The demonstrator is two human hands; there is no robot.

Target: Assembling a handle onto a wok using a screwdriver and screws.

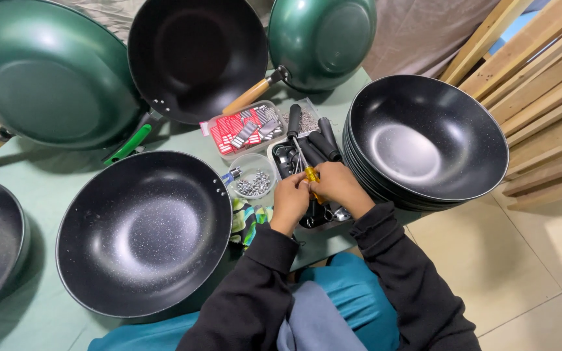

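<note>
our hands, left hand (289, 195) and right hand (336, 185), clamp a yellow-handled screwdriver (312, 177) against a black pan handle (294, 122); the tip could slip and jab us.

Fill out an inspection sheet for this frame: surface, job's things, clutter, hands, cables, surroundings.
Surface: pale green table, crowded with pans.
Job's things: yellow-handled screwdriver and black pan handle, held over a tray of black handles.
Clutter: handleless black wok; stack of black woks; finished green woks leaning at the back; round tub of screws; clear box of red and grey parts; bag of small rings.
Hands: left hand and right hand close together, both gripping the screwdriver and handle.
Cables: nothing seen.
Surroundings: wooden planks at right, tiled floor, grey sheet behind.
</note>
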